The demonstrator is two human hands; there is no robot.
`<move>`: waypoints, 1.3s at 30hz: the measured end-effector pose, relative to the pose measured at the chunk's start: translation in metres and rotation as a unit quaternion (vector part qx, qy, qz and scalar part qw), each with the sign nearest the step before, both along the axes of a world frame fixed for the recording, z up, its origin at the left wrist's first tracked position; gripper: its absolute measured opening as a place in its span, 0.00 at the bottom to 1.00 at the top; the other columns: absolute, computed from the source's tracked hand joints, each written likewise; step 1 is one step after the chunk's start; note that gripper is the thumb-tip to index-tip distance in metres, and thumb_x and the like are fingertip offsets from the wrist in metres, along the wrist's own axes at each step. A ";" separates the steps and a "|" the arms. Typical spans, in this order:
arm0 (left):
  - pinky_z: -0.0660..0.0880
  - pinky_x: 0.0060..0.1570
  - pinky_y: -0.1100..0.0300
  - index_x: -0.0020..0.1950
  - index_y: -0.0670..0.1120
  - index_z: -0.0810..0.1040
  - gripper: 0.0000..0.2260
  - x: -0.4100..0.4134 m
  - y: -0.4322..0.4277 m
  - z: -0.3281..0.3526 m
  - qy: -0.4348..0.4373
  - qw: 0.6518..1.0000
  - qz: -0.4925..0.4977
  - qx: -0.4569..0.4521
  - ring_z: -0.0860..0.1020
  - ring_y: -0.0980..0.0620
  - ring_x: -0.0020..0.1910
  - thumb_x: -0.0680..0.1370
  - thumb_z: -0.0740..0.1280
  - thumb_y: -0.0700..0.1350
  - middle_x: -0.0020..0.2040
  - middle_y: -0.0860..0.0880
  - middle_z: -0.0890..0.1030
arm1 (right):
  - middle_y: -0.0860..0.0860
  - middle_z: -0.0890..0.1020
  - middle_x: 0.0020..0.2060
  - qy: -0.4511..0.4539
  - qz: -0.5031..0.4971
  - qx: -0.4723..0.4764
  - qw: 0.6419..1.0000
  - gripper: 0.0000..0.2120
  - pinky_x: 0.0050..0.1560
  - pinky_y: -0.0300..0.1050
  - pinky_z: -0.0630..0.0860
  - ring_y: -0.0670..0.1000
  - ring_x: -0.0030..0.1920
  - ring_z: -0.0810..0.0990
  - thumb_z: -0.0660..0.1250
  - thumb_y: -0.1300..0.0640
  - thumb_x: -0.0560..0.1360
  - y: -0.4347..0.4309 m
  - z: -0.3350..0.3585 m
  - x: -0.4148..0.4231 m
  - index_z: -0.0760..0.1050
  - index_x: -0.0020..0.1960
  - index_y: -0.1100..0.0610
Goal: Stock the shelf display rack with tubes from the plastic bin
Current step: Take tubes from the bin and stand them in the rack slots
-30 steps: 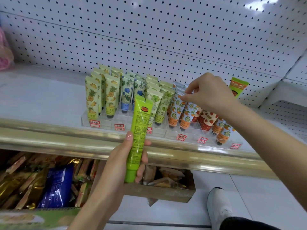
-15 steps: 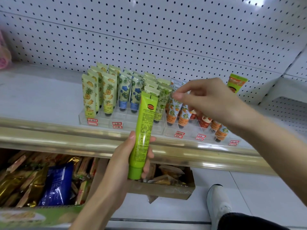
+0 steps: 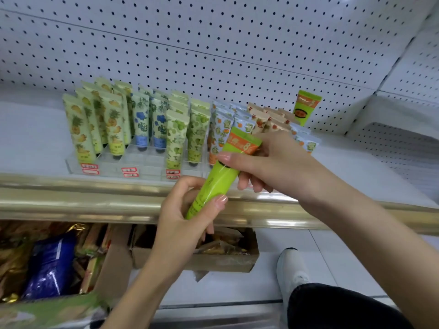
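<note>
Both hands hold one lime-green tube [image 3: 218, 181] in front of the shelf edge. The left hand [image 3: 187, 224] wraps its fingers and thumb round the lower half, hiding the cap end. The right hand [image 3: 280, 162] pinches the upper part just under the orange-banded crimp, with the index finger laid across the front. The tube slants, crimped end up and to the right, overlapping the front of the clear acrylic display rack [image 3: 142, 162] from this view. Whether it touches the rack cannot be told.

In the rack, tubes stand cap-down in rows: pineapple-print tubes [image 3: 79, 129] at the left, then blue-flower tubes [image 3: 141, 119], green-apple tubes [image 3: 177, 136], orange-print tubes [image 3: 219, 129] and strawberry-print tubes [image 3: 261, 119] partly behind the right hand. Red-edged price labels [image 3: 89, 168] sit along its front. A second green tube [image 3: 306, 106] stands at the rack's far right end, close to the white pegboard [image 3: 213, 43].

A gold rail [image 3: 71, 200] edges the shelf. Below it are a cardboard box [image 3: 197, 262] of wrapped snacks and a blue packet [image 3: 51, 264]. A white shoe [image 3: 291, 269] is on the floor at the right.
</note>
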State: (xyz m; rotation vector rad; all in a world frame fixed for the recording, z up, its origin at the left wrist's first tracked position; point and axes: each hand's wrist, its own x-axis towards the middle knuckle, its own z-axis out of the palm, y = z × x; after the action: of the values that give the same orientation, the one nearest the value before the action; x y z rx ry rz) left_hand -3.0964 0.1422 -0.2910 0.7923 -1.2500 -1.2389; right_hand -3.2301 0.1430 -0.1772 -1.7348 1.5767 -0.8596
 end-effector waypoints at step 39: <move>0.56 0.71 0.42 0.65 0.41 0.76 0.26 -0.045 -0.028 -0.029 -0.564 0.732 0.202 -0.325 0.72 0.41 0.65 0.81 0.51 0.57 0.63 0.41 0.76 | 0.52 0.78 0.36 0.063 -0.250 -0.199 0.945 0.09 0.34 0.41 0.71 0.46 0.30 0.75 0.63 0.50 0.78 -0.047 0.014 -0.162 0.76 0.47 0.55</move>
State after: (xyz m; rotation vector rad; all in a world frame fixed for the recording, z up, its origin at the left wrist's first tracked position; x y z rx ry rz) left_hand -3.1413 0.1145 -0.3201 1.2194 -2.1273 0.2405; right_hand -3.3917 0.0961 -0.1633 -1.6964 2.0913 -1.4189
